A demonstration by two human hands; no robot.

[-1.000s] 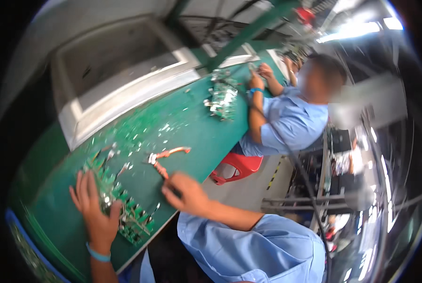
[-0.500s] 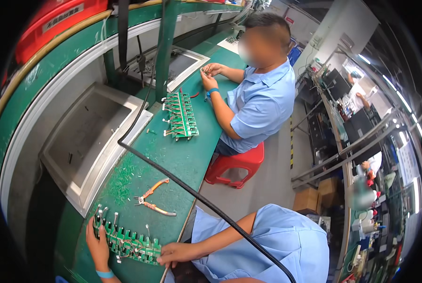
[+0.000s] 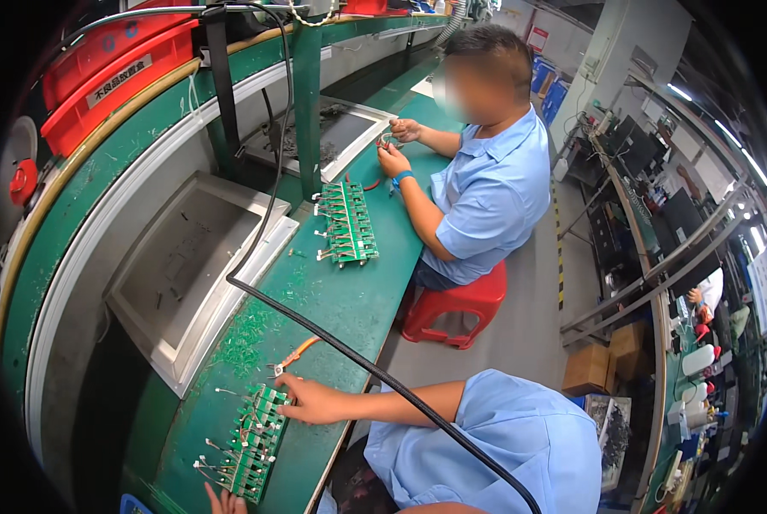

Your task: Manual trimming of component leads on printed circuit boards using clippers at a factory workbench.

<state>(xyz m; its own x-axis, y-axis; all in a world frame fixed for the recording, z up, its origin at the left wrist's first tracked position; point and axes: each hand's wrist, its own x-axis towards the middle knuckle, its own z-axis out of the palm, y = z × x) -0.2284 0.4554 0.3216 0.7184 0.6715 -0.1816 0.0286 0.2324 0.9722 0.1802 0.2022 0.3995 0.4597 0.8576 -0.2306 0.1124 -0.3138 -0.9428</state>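
A green circuit board panel (image 3: 250,445) with rows of upright parts and white-tipped wires lies on the bench, its long side running away from me. My right hand (image 3: 315,401) pinches its far right edge between thumb and fingers. At the lower rim of the picture, my left hand (image 3: 223,504) shows only its fingers, held apart beside the panel's near end; whether they touch it I cannot tell. Just beyond my right hand lie orange-handled cutters (image 3: 298,349), partly hidden by that hand and a black cable.
The black cable (image 3: 340,343) crosses in front of the bench (image 3: 349,300). Green clippings (image 3: 246,338) lie scattered beside a framed grey screen (image 3: 173,265). Farther along, another similar panel (image 3: 346,224) lies by a co-worker (image 3: 495,188) on a red stool (image 3: 460,308). Red bins (image 3: 122,81) stand at upper left.
The panel has turned from lying crosswise to lengthwise. My right hand has moved up to its far end, near the cutters; my left hand has dropped toward the lower rim. The view has shifted slightly.
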